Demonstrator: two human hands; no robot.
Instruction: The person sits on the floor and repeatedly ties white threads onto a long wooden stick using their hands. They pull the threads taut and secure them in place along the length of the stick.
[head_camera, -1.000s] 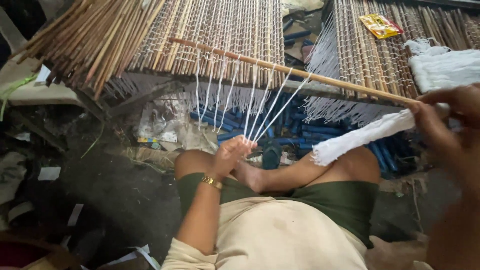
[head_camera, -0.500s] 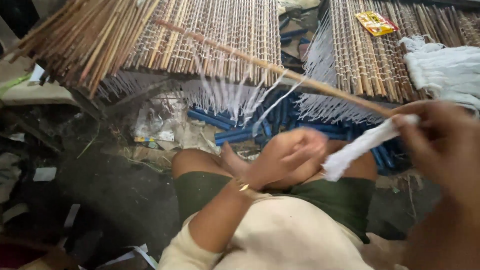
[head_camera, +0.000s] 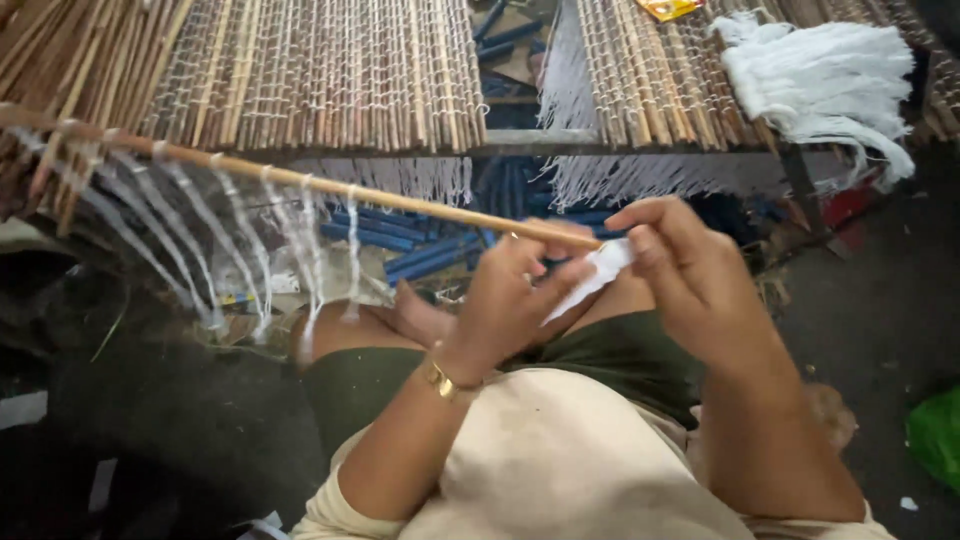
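Before a mat of bound sticks (head_camera: 330, 80), the left hand (head_camera: 510, 300) and right hand (head_camera: 690, 270) pinch a limp white thread bundle (head_camera: 598, 275) against a thin stick (head_camera: 330, 188). The stick looks light, stiff and likely brittle, best gripped near its end.

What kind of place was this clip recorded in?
Probably a small handcraft workshop where stick mats are woven. Mats of thin sticks bound with white thread lie across a frame, a hank of white thread rests on one, and blue rods lie on the dark floor.
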